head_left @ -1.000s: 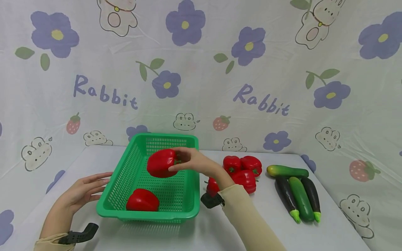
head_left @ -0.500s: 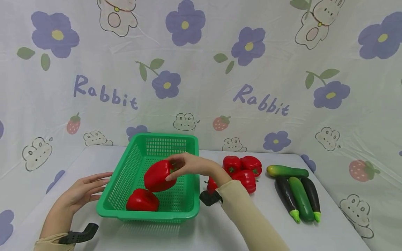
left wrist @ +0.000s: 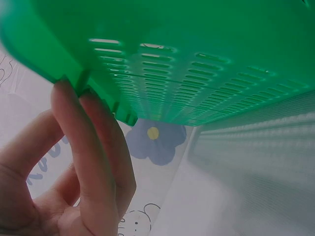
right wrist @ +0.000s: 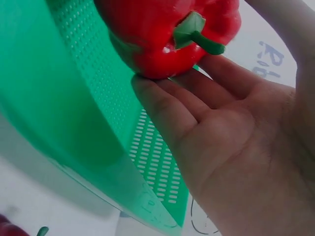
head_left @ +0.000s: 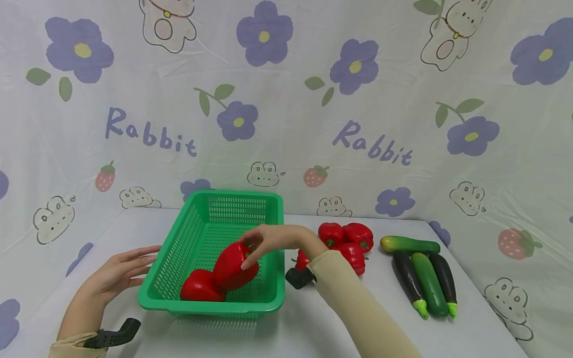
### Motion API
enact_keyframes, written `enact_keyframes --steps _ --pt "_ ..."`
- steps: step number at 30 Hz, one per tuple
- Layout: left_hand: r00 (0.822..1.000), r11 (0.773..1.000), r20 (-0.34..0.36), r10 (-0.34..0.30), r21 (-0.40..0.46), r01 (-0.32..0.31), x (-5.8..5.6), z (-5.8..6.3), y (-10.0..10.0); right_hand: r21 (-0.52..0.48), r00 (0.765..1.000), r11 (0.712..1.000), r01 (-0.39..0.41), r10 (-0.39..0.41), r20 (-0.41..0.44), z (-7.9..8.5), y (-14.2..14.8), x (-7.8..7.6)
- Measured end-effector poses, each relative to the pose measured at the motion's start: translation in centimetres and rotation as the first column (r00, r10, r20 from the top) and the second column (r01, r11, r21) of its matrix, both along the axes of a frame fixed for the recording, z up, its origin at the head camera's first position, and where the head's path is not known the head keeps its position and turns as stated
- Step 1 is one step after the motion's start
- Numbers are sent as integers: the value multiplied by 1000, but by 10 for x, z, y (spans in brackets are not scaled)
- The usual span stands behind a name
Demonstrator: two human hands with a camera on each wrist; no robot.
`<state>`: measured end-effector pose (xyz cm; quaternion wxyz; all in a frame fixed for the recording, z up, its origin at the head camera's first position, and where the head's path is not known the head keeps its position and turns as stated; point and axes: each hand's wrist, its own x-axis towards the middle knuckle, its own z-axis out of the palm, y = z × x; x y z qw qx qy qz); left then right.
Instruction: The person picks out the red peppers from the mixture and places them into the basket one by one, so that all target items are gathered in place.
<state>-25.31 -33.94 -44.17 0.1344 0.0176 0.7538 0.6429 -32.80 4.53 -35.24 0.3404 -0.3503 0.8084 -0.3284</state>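
My right hand (head_left: 268, 240) holds a red bell pepper (head_left: 233, 268) by its stem end, low inside the green basket (head_left: 144, 298). In the right wrist view, fingers (right wrist: 167, 105) curve around the bell pepper (right wrist: 162, 29), its green stem facing the palm. A second red bell pepper (head_left: 201, 286) lies in the basket's near left part, and the held one overlaps it in the head view. At the basket's left side is my left hand (head_left: 117, 272), fingers extended. The left wrist view has its fingertips right at the underside of the rim (left wrist: 64, 69).
Several red bell peppers (head_left: 358, 234) are grouped right of the basket, partly hidden by my right forearm. Farther right lie two dark eggplants (head_left: 408, 281) and two green cucumber-like vegetables (head_left: 429, 283) on the white table (head_left: 394, 333). A patterned cloth (head_left: 295, 89) hangs behind.
My right hand has lowered the bell pepper deeper into the basket, toward the one lying there, tilting it on the way. The left hand has stayed put.
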Motion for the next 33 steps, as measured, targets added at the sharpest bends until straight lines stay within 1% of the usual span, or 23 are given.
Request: enact_keyframes --steps 3,6,10,18,26,33 --pt "1000 1000 1 -3 5 3 0 0 0 30 1000 999 -11 11 2 -1 0 -1" --pt "1000 1000 0 -1 3 1 0 0 0 39 1000 999 -12 12 10 -4 0 -2" --pt "1000 1000 1 5 0 -5 0 0 1 39 1000 999 -4 3 26 -8 2 -3" --pt "1000 1000 -2 9 -1 -9 1 1 1 32 996 999 1 -3 88 -12 4 -5" --pt "1000 1000 -6 -1 18 1 0 0 1 76 996 997 -28 21 91 -12 0 -3" --pt "1000 1000 -5 2 10 -2 0 -1 0 110 997 992 -56 50 59 -11 -4 1"
